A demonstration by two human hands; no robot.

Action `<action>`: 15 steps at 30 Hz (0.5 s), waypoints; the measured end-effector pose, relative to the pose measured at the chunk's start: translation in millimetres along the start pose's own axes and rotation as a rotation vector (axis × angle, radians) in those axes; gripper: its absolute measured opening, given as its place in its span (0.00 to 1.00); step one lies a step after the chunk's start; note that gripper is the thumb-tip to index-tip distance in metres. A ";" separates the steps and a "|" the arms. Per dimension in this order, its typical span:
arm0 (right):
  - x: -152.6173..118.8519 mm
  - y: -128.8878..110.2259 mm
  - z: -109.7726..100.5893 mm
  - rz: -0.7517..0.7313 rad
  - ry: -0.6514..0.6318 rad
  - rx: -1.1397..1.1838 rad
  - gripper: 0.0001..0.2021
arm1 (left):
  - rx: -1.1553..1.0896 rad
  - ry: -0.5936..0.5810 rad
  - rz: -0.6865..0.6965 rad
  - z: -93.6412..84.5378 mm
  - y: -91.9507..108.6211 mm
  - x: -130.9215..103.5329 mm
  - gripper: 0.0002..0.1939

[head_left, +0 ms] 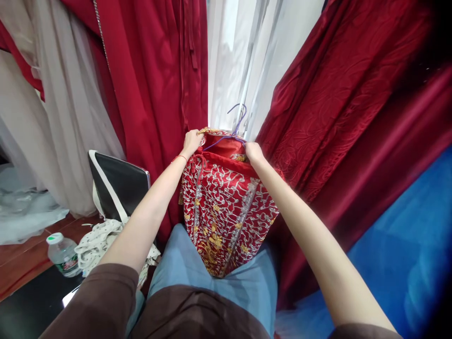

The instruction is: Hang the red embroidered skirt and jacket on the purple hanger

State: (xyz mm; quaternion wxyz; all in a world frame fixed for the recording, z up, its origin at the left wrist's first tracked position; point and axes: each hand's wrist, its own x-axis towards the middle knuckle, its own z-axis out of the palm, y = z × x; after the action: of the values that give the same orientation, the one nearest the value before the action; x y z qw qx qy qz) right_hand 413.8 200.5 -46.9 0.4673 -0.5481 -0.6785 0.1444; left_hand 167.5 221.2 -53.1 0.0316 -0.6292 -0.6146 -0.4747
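Observation:
A red skirt-like garment [222, 212] with silver and gold embroidery hangs in front of my legs. Its open waist edge faces up and shows a plain red lining. My left hand [193, 142] is closed on the left end of that edge. At the right end, my right hand [253, 153] is closed on the edge too, close to the hanger's arm. A purple wire hanger [237, 122] sits within the opening, its hook standing above the garment. My fingertips are partly hidden, so whether they also touch the hanger I cannot tell.
Dark red drapes or gowns [151, 84] hang at left and right, with white fabric [229, 56] between them. On the left are a black chair back [120, 181], a white dotted cloth bag [100, 242] and a plastic bottle [63, 254]. Blue fabric [399, 245] spreads at lower right.

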 end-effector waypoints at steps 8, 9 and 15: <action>-12.6 17.0 -1.6 -0.007 0.039 0.154 0.12 | 0.242 -0.330 0.187 -42.6 -17.3 14.2 0.18; -12.8 17.3 -1.2 -0.011 0.036 0.162 0.12 | 0.322 -0.291 0.237 -46.9 -16.7 15.8 0.15; -13.2 10.8 4.2 -0.062 -0.001 0.284 0.14 | 0.518 0.069 0.525 -55.2 -13.0 12.6 0.16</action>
State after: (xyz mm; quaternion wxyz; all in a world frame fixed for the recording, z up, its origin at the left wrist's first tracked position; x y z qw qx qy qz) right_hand 416.6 194.1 -63.0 0.5440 -0.4553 -0.6681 0.2246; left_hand 123.6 199.3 -21.9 0.3313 -0.7200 -0.5307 -0.3002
